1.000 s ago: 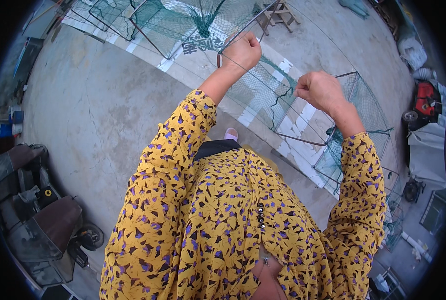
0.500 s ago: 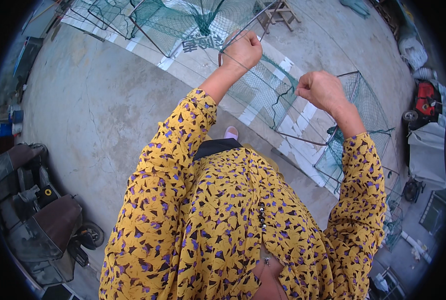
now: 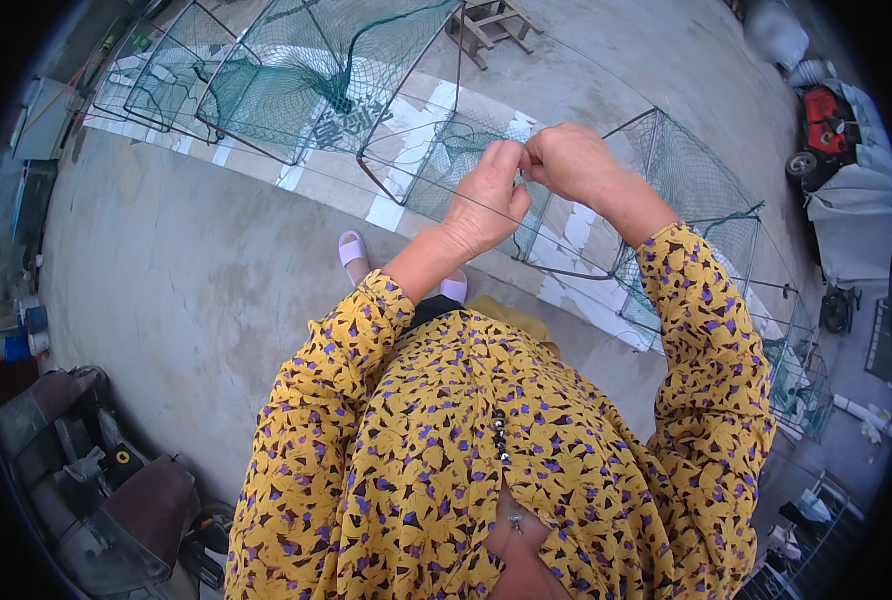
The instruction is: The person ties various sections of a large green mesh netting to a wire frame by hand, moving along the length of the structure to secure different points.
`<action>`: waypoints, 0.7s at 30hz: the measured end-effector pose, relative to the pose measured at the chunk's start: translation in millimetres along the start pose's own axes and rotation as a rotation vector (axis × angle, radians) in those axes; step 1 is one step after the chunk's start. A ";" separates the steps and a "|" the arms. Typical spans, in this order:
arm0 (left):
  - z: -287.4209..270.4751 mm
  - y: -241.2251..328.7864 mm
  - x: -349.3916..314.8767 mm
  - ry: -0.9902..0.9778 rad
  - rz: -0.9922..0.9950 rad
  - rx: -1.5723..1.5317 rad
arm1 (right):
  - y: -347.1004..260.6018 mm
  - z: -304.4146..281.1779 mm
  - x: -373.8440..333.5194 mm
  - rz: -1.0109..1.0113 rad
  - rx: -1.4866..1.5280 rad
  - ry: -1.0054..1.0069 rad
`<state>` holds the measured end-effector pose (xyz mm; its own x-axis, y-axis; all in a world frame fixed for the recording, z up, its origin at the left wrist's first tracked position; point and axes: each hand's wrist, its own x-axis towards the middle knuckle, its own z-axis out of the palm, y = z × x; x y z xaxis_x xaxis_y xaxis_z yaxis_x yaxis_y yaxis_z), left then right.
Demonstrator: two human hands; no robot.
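My left hand (image 3: pixel 486 203) and my right hand (image 3: pixel 569 163) are raised in front of me and nearly touch, fingertips pinched together on a thin line or strand of the green net (image 3: pixel 296 90). Both forearms wear yellow patterned sleeves. The net is stretched over a long row of rectangular wire frames (image 3: pixel 421 110) lying on the concrete floor. The nearest frame section sits right under my hands. My feet in pale slippers (image 3: pixel 351 248) stand at its edge.
A white painted stripe (image 3: pixel 391 205) runs across the concrete under the frames. A wooden stool (image 3: pixel 491 25) stands at the far side. A red machine (image 3: pixel 826 120) and covered items sit at the right; dark machinery (image 3: pixel 96 480) is at the lower left.
My hands were apart, each holding the line at a different spot. They have now come together in the middle, and the view has dropped toward my feet.
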<state>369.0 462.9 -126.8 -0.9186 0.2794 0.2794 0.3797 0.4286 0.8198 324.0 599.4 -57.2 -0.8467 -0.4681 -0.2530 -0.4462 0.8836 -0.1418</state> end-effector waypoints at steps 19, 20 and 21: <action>13.6 -16.2 8.7 0.050 -0.353 -0.305 | -4.5 4.2 -0.3 0.067 0.107 0.036; 14.5 -17.6 8.4 0.051 -0.353 -0.305 | -4.7 3.9 0.3 0.066 0.126 0.028; 16.1 -19.3 7.8 0.076 -0.304 -0.260 | -4.8 3.5 0.7 0.065 0.145 0.021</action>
<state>356.2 470.6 -148.5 -0.9939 0.1048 0.0332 0.0584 0.2478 0.9671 326.5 594.8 -60.1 -0.8789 -0.4082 -0.2468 -0.3448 0.9012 -0.2625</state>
